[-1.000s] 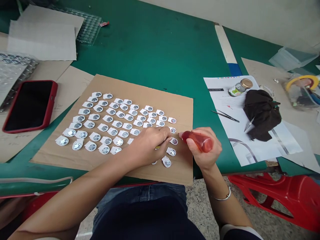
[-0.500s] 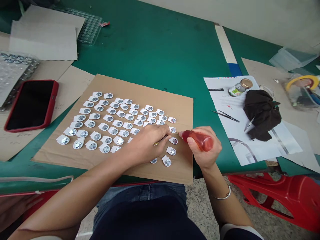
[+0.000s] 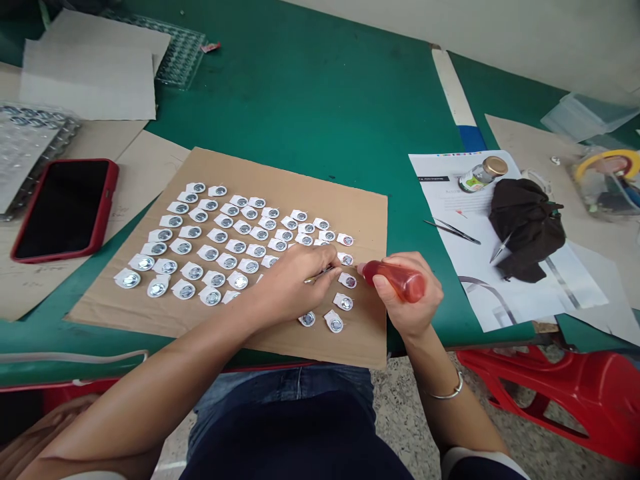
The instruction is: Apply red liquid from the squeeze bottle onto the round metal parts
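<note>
The red bottle (image 3: 404, 280) lies across the right hand (image 3: 413, 293), whose fingers are wrapped around it. Its long axis runs almost sideways, with the thin nozzle to the left and the base to the right, a little nearer to the body. Just left of the nozzle, on the cardboard (image 3: 367, 217), is the small round disc (image 3: 345, 259) which is 2nd from the far end of the right column. I cannot tell whether the nozzle touches it.

This disc is between the 2 hands. The left hand (image 3: 300, 277) is nearer to it, with the fingertips just beside; its fingers are narrow and pinch 1 thin tool (image 3: 317, 276), which slants up to the right. The right hand stands farther off, by the length of the bottle front.

For the count: the right column has 5 discs, and the upper 3 seem reddish in the middle. In total I see roughly 50 discs, but the left hand hides some. On the white paper (image 3: 440, 207) there are 1 jar (image 3: 483, 175), 1 pair of tweezers (image 3: 453, 231) and 1 dark cloth (image 3: 525, 227). At the left lies 1 phone (image 3: 65, 210).
</note>
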`<state>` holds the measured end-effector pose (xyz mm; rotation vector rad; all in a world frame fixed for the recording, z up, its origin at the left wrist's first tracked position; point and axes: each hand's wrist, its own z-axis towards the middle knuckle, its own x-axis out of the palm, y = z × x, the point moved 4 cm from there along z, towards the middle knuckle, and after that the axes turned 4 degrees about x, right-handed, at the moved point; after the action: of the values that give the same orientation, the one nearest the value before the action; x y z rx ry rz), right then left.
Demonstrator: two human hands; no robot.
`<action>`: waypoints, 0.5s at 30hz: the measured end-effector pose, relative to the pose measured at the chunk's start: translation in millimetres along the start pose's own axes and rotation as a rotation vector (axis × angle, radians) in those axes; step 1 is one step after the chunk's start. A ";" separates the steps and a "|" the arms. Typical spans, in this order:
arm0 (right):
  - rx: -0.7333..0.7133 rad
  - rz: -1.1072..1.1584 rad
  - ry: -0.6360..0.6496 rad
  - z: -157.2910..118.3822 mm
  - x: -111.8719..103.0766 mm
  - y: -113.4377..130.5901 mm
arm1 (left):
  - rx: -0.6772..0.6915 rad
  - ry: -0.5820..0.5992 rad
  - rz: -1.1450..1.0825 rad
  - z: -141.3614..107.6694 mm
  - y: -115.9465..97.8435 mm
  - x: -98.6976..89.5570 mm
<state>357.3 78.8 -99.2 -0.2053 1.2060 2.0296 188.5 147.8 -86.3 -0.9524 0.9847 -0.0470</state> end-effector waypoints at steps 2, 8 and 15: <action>-0.001 -0.009 0.000 0.3 0.5 0.2 | -0.017 -0.008 -0.018 -0.2 1.6 -0.1; 0.006 -0.030 0.003 0.9 1.8 0.4 | -0.030 -0.025 -0.026 0.0 2.6 -0.4; 0.000 -0.014 0.018 1.6 4.8 1.1 | -0.037 -0.011 -0.030 0.4 2.8 -0.9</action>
<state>353.5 82.3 -100.0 -0.2321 1.2121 2.0201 187.2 150.2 -87.6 -1.0002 0.9636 -0.0487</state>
